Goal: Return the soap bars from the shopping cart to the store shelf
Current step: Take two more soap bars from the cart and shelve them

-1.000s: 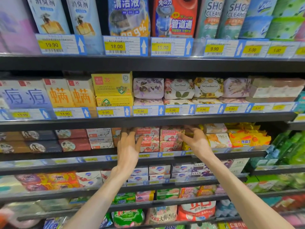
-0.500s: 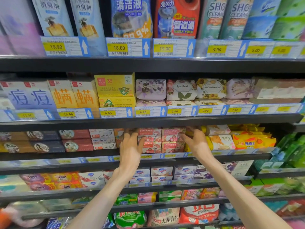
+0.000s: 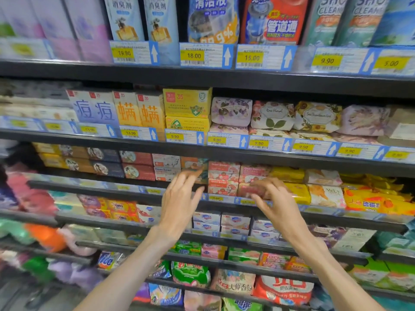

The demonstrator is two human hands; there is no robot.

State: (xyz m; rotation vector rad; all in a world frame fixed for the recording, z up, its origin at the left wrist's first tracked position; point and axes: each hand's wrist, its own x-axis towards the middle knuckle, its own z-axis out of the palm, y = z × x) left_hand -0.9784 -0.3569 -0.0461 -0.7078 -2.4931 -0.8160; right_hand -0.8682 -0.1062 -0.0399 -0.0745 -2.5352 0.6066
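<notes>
Reaching toward the soap shelf (image 3: 125,187), both hands hang in front of the pink Goat Soap boxes (image 3: 223,179) in the head view, the only view there is. The left hand (image 3: 179,203) has its fingers spread and loose, holding nothing, with its fingertips just below and left of the left pink stack. The right hand (image 3: 272,198) also looks empty, fingers apart and slightly bent, blurred over the lower box (image 3: 247,189) of the right stack; whether they touch that box I cannot tell. The boxes sit two high in two stacks, between the hands and just beyond the fingertips. No cart shows, so I cannot tell how many bars are left to return.

Risks, as I judge them: the stacks stand close to the shelf lip, so a careless brush from either hand could drag a lower box forward and tip the one on top of it off the edge. The right hand's knuckles are near the yellow packs (image 3: 296,194) just to its right, which look soft and loosely piled; a sideways sweep could push them over. To the left hand's upper left stand white Goat Soap boxes (image 3: 166,169); a bar put there would be misfiled.
</notes>
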